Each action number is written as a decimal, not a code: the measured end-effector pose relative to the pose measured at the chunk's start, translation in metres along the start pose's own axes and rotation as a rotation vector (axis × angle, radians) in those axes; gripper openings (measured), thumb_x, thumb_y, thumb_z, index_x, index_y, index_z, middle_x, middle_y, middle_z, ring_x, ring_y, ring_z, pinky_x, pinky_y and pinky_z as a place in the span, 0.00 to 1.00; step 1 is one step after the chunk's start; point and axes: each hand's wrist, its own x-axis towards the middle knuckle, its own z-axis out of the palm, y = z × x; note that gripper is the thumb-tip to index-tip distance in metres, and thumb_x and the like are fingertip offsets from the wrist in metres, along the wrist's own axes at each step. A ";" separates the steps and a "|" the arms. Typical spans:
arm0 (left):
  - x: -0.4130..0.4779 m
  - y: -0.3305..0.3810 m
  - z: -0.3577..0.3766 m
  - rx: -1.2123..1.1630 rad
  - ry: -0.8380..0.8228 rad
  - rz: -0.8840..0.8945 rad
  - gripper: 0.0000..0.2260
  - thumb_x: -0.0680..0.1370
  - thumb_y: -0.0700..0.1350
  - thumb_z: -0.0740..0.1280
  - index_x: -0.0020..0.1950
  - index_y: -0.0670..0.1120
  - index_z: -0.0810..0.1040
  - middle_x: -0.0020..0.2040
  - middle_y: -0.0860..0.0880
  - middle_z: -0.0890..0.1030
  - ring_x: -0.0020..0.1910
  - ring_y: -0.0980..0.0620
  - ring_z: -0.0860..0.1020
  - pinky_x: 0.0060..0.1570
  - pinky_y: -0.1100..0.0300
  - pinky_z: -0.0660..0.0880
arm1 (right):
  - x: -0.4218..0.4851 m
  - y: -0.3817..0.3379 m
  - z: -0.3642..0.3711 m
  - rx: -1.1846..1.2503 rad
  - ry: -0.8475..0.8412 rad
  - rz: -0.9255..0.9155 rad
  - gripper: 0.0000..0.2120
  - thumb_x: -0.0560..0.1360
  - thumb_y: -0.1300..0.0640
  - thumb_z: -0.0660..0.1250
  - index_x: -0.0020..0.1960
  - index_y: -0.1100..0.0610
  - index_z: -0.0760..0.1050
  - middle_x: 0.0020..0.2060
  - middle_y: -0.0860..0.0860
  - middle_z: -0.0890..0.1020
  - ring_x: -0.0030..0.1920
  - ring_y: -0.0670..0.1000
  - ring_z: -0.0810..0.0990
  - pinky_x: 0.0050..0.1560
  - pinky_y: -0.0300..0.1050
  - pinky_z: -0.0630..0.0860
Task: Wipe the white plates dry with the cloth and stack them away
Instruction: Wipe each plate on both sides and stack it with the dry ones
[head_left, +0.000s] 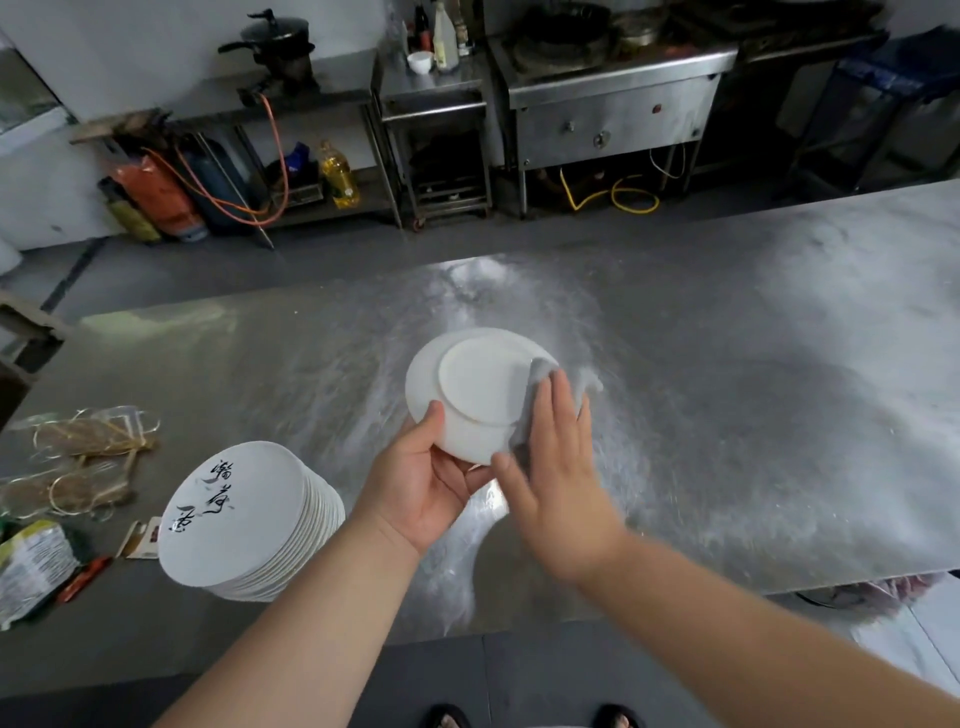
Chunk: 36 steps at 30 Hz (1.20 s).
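Packet (31, 571): green and white, lying at the far left edge of the steel table (727, 415).
Bundles of thin sticks (88, 441): in clear wrapping, on the table behind the packet.
Stack of white plates (244, 519): on the table near its front edge, just left of the left forearm; the top plate faces up and bears black brush characters.
Left hand (426, 483): grips the near rim of a single white plate (478, 384), thumb laid on the upturned underside, the other fingers curled beneath and mostly hidden.
White plate: held above the middle of the table, clear of the surface, tilted toward the camera with its foot ring showing.
Grey cloth (543, 374): draped over the plate's right rim, partly covered by the right hand.
Right hand (558, 462): fingers straight and close together, pressing the cloth flat against the plate; thumb spread wide toward the plate's lower edge.
Oil bottle (338, 179): yellow, on a low shelf across the aisle, well behind the table.
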 end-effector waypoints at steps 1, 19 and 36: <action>0.000 -0.006 -0.002 -0.020 -0.003 -0.002 0.21 0.85 0.50 0.57 0.77 0.43 0.70 0.69 0.38 0.80 0.65 0.38 0.81 0.49 0.45 0.84 | -0.010 0.004 0.012 -0.035 -0.049 0.042 0.50 0.76 0.21 0.41 0.83 0.52 0.28 0.81 0.43 0.27 0.78 0.49 0.22 0.78 0.47 0.29; 0.013 -0.021 0.005 -0.114 0.043 -0.162 0.26 0.86 0.57 0.58 0.76 0.41 0.73 0.69 0.35 0.79 0.67 0.35 0.80 0.68 0.39 0.75 | -0.011 0.015 0.013 -0.248 -0.069 -0.204 0.37 0.82 0.31 0.38 0.85 0.49 0.46 0.85 0.48 0.42 0.82 0.55 0.30 0.81 0.59 0.33; 0.028 -0.033 -0.032 0.520 -0.098 -0.455 0.12 0.86 0.48 0.63 0.65 0.46 0.80 0.52 0.45 0.87 0.46 0.46 0.86 0.40 0.50 0.83 | -0.034 0.087 -0.081 -0.083 -0.150 0.781 0.21 0.80 0.36 0.67 0.37 0.51 0.79 0.36 0.44 0.81 0.37 0.45 0.78 0.37 0.37 0.71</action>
